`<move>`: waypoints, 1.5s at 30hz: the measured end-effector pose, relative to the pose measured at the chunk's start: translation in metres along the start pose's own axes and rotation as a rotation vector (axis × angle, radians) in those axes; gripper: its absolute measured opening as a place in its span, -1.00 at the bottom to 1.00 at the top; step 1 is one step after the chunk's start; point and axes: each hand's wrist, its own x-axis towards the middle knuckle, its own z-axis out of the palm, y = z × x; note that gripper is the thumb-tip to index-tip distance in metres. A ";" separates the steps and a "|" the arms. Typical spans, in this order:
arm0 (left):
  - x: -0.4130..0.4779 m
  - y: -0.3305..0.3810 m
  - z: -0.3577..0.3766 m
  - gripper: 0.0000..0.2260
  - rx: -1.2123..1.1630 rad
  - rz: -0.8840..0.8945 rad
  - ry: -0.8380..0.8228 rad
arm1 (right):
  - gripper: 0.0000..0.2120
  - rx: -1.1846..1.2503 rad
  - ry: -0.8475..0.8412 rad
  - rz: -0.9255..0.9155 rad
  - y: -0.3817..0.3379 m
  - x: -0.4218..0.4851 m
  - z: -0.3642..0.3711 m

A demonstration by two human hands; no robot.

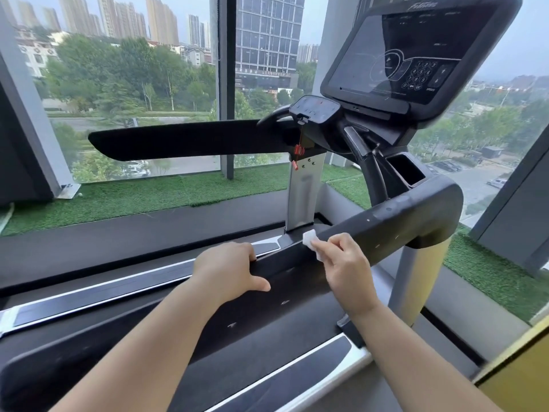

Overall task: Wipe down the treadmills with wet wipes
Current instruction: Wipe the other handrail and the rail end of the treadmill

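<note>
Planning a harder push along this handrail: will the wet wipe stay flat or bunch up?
Probably floppy: the wet wipe looks crumpled, pinched by the right hand. It will likely bunch when dragged along the matte handrail. Small and thin, so probably very light.

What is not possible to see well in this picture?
1. Most of the wet wipe, head view: covered by the right hand.
2. Fingertips of the left hand, head view: curled behind the far edge of the handrail.
3. Lettering on the console, head view: too small and blurred.
</note>
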 end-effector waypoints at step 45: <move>0.026 0.038 -0.004 -0.44 -0.005 0.012 -0.031 | -0.86 -0.040 -0.178 0.133 0.023 0.055 -0.035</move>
